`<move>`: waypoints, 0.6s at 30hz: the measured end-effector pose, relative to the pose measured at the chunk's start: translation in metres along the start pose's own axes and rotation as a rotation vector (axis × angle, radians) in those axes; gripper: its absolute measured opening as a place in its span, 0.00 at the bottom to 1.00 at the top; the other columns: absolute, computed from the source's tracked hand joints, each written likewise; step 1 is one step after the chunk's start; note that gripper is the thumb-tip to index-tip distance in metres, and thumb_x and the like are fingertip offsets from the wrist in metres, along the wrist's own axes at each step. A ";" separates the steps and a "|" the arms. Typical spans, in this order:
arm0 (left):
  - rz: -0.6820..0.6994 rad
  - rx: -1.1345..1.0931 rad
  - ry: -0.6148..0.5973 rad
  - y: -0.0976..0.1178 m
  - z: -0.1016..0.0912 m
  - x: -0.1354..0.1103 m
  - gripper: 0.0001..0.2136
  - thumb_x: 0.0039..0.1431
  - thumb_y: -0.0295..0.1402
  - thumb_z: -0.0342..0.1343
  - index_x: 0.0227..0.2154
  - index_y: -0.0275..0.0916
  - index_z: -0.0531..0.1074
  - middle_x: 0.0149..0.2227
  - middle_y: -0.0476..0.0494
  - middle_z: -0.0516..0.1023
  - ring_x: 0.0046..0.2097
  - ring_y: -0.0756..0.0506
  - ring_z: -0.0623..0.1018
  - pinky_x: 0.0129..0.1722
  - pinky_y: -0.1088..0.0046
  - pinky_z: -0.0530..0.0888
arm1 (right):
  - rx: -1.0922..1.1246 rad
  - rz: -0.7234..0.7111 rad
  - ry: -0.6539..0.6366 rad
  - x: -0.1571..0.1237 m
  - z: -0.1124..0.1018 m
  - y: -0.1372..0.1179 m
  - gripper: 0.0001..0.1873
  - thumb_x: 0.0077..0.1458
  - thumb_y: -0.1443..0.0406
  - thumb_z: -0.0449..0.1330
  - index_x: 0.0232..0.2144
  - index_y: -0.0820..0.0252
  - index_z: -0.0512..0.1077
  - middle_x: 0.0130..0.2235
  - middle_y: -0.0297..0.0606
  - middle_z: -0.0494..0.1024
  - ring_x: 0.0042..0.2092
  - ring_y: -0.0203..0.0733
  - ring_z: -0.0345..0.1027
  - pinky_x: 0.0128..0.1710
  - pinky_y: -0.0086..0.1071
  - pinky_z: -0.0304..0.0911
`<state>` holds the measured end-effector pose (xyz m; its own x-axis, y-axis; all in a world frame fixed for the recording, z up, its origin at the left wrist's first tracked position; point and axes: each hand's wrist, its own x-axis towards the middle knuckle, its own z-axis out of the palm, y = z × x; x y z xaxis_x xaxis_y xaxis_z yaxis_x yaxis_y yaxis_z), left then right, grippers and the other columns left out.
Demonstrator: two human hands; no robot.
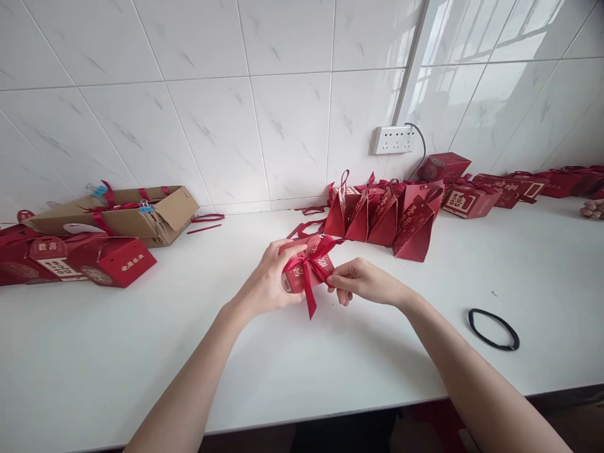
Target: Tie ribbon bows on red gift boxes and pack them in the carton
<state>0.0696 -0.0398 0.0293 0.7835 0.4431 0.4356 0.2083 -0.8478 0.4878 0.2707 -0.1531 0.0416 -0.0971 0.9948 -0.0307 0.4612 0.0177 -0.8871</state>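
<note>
Near the middle of the table is a red gift box with gold and white print, tied with a red ribbon bow. My left hand is wrapped round the box's left side, thumb on top near the bow. On the right side, my right hand pinches a loop or end of the ribbon between thumb and fingers. One ribbon tail hangs down the front of the box. The underside of the box is hidden.
Behind the box stands a row of red folded boxes. More red boxes line the wall at right, near a hand. At left are a cardboard box with ribbons and a red box. A black hair band lies at right.
</note>
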 end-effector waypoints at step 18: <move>0.199 0.057 0.042 -0.005 0.005 -0.001 0.33 0.42 0.31 0.66 0.51 0.43 0.57 0.58 0.36 0.57 0.62 0.36 0.60 0.57 0.56 0.67 | -0.100 -0.073 0.450 0.004 -0.005 0.006 0.35 0.49 0.35 0.44 0.20 0.59 0.62 0.22 0.33 0.63 0.26 0.36 0.56 0.25 0.31 0.52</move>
<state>0.0706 -0.0373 0.0225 0.7879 0.2759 0.5506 0.0853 -0.9343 0.3461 0.2772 -0.1486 0.0385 0.2501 0.9347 0.2526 0.5519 0.0767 -0.8304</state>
